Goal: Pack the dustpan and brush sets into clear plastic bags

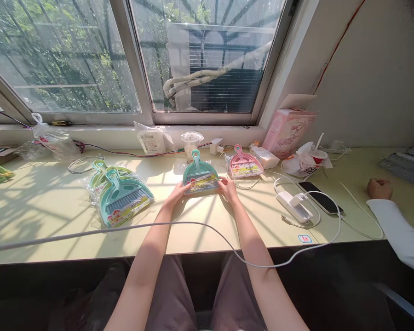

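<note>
A teal dustpan-and-brush set (200,177) in clear wrap lies on the table in front of me, handle pointing to the window. My left hand (178,192) grips its left lower corner, and my right hand (228,188) grips the right lower corner. Just beyond my right hand is a pink dustpan set (243,165), also wrapped. To the left of my left hand, another wrapped teal dustpan set (124,200) lies partly over a green dustpan set (101,172).
A white cable (189,223) runs across, above my forearms. On the right are a power strip (295,207), a phone (320,197), a pink box (290,131) and another person's sleeve (396,227). A plastic cup (192,140) and a white packet (152,140) stand by the window.
</note>
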The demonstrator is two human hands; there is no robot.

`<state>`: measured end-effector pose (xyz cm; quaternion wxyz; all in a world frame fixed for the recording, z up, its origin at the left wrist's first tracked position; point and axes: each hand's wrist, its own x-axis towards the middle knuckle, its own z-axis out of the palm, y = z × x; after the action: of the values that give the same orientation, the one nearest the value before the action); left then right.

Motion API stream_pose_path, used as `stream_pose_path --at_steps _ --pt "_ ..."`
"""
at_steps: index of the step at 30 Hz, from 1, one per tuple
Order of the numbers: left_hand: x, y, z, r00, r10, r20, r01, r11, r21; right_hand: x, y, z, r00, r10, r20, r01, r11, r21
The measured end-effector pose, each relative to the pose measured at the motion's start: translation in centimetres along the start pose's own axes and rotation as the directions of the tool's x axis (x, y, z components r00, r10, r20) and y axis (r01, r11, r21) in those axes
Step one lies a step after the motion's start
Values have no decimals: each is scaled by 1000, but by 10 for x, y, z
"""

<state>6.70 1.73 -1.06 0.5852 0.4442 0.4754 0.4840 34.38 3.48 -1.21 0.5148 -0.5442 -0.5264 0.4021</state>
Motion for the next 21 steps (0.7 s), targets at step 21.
stream_pose_path --at_steps 21 --pt "-228 -20 -121 587 330 -740 141 858 494 -19 -11 15 926 37 375 -94 986 136"
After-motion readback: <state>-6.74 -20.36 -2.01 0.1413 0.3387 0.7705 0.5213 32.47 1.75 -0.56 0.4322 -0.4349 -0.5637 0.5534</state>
